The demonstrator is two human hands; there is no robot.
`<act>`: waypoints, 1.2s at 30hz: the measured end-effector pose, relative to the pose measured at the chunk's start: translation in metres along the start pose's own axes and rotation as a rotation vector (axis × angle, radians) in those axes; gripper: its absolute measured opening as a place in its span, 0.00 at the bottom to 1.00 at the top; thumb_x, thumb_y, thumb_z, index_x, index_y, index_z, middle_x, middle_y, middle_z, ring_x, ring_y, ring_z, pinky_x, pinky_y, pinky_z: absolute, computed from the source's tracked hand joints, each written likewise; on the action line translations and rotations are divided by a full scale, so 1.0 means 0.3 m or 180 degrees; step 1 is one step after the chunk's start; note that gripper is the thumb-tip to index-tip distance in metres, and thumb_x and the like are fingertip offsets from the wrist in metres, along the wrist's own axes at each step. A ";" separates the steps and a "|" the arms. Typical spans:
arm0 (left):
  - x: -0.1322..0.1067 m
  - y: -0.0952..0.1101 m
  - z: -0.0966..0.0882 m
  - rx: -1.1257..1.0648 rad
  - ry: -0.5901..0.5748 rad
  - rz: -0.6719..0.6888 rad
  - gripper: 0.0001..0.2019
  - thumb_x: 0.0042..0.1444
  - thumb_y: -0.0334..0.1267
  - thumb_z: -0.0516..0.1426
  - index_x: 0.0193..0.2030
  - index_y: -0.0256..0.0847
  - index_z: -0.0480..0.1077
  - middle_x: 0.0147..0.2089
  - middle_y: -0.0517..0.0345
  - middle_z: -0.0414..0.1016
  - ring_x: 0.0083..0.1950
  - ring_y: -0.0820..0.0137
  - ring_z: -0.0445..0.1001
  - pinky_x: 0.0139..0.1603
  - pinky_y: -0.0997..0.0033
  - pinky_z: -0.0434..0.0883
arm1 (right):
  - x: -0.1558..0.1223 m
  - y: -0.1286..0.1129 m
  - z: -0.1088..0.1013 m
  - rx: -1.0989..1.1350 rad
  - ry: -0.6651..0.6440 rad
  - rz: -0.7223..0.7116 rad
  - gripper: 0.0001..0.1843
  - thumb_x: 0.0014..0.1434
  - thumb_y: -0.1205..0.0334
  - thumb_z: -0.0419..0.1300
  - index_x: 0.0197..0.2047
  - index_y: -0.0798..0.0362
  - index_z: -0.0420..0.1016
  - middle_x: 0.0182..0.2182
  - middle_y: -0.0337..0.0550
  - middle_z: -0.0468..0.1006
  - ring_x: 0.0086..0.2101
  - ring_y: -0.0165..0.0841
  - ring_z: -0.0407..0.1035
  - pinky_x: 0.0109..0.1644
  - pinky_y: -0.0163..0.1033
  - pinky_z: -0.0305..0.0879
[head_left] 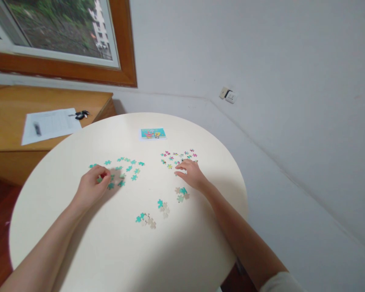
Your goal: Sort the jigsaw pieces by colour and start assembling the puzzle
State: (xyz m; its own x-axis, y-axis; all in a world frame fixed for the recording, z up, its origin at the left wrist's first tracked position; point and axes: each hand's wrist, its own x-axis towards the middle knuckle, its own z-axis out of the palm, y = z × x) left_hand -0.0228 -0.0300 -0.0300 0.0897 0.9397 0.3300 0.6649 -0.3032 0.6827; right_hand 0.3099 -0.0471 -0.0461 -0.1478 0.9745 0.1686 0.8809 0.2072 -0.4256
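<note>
Near-left of the cartoon picture card (153,134), the left hand (93,183) curled over teal jigsaw pieces (134,177), thumb close to index; grip: couldn't tell. Near-right of it, the right hand (191,174) sat half open at multicoloured pieces (169,166), no hold visible. Risk: right forearm (231,217) dragged low could've scattered the teal-and-grey cluster (183,191) farther from the card.

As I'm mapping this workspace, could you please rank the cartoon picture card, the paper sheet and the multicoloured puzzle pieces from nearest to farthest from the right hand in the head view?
1. Multicoloured puzzle pieces, just ahead of the right hand.
2. Cartoon picture card, farther ahead, to its left.
3. Paper sheet, far left, on the wooden desk.
</note>
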 end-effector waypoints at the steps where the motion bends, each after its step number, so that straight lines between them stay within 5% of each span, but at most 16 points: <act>1: 0.001 0.002 -0.001 0.0005 0.0001 0.0007 0.06 0.44 0.40 0.50 0.20 0.45 0.62 0.24 0.57 0.65 0.29 0.65 0.64 0.30 0.63 0.63 | 0.009 -0.009 -0.004 -0.0041 -0.0004 -0.0026 0.08 0.56 0.60 0.63 0.40 0.51 0.79 0.36 0.44 0.77 0.40 0.35 0.69 0.48 0.41 0.58; 9: 0.000 0.007 -0.010 0.0080 0.0011 0.0010 0.07 0.45 0.40 0.50 0.19 0.44 0.62 0.23 0.58 0.66 0.29 0.66 0.64 0.32 0.65 0.64 | 0.090 -0.079 0.022 -0.0614 -0.0051 0.0179 0.11 0.58 0.55 0.62 0.39 0.52 0.80 0.39 0.47 0.78 0.44 0.39 0.68 0.49 0.44 0.55; 18: 0.009 0.011 -0.017 0.0093 -0.0001 -0.0013 0.07 0.44 0.41 0.49 0.20 0.43 0.63 0.24 0.57 0.66 0.30 0.66 0.65 0.32 0.66 0.64 | 0.081 -0.107 0.054 -0.0334 -0.0122 0.0067 0.07 0.59 0.59 0.61 0.34 0.52 0.78 0.38 0.44 0.79 0.44 0.37 0.68 0.49 0.43 0.54; 25: 0.009 0.011 -0.021 0.0030 0.0042 -0.0038 0.08 0.43 0.43 0.49 0.20 0.44 0.63 0.25 0.58 0.66 0.29 0.67 0.65 0.30 0.68 0.64 | 0.122 -0.128 0.075 -0.0557 0.0018 -0.0124 0.11 0.63 0.63 0.54 0.44 0.52 0.76 0.47 0.47 0.77 0.48 0.38 0.67 0.51 0.44 0.54; 32: 0.006 0.025 -0.029 -0.0027 0.0041 -0.0028 0.08 0.44 0.42 0.49 0.20 0.44 0.63 0.25 0.58 0.65 0.29 0.67 0.64 0.31 0.67 0.65 | 0.099 -0.166 0.090 -0.0537 -0.0174 -0.0241 0.12 0.65 0.66 0.49 0.42 0.54 0.74 0.46 0.48 0.77 0.49 0.37 0.68 0.52 0.44 0.55; 36: 0.007 0.022 -0.029 -0.0010 0.0024 -0.0038 0.07 0.44 0.41 0.49 0.20 0.44 0.63 0.25 0.58 0.65 0.29 0.66 0.65 0.29 0.67 0.64 | 0.101 -0.155 0.094 -0.0592 0.0027 -0.0216 0.14 0.66 0.64 0.48 0.50 0.53 0.70 0.54 0.51 0.73 0.56 0.39 0.63 0.57 0.49 0.52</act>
State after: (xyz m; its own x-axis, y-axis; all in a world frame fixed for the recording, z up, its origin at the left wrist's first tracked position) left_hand -0.0247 -0.0313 -0.0192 0.0763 0.9420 0.3268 0.6635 -0.2926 0.6886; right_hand 0.2519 -0.0247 -0.0462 -0.2067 0.9579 0.1993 0.9370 0.2524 -0.2415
